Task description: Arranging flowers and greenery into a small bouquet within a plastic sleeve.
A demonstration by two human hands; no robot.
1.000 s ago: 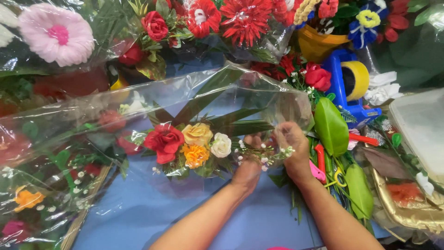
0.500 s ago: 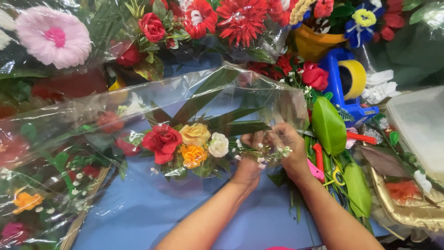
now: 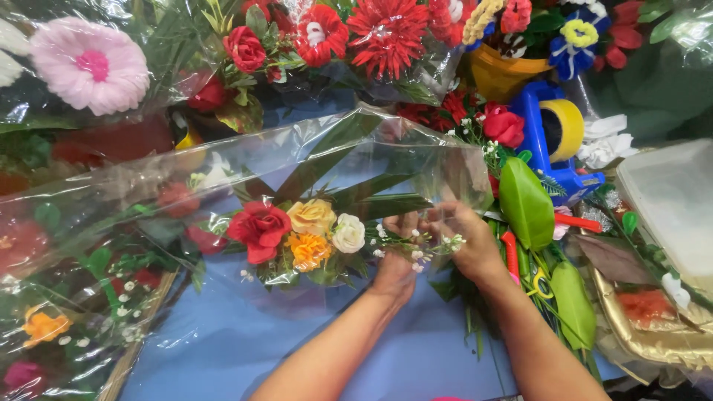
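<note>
Pink gerbera (image 3: 89,65) wrapped in clear film, top left. Red spiky flower (image 3: 388,31) at top centre, red rose (image 3: 245,49) left of it. Yellow pot (image 3: 503,73) with mixed blooms, top right. Blue tape dispenser (image 3: 541,130) holding yellow tape roll (image 3: 563,128), beside pot. White cloth (image 3: 607,141) just right of dispenser. Gold tray (image 3: 653,343) at right edge, white lidded box (image 3: 672,200) above it. Blue table cover (image 3: 223,349) underneath.

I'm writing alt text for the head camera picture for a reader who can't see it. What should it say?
Two bare hands, the left hand and right hand, hold the stems of a small bouquet of red, yellow, orange and white roses with tiny white flowers, inside a clear plastic sleeve on a blue table. More wrapped flowers and a blue tape dispenser surround it.
</note>
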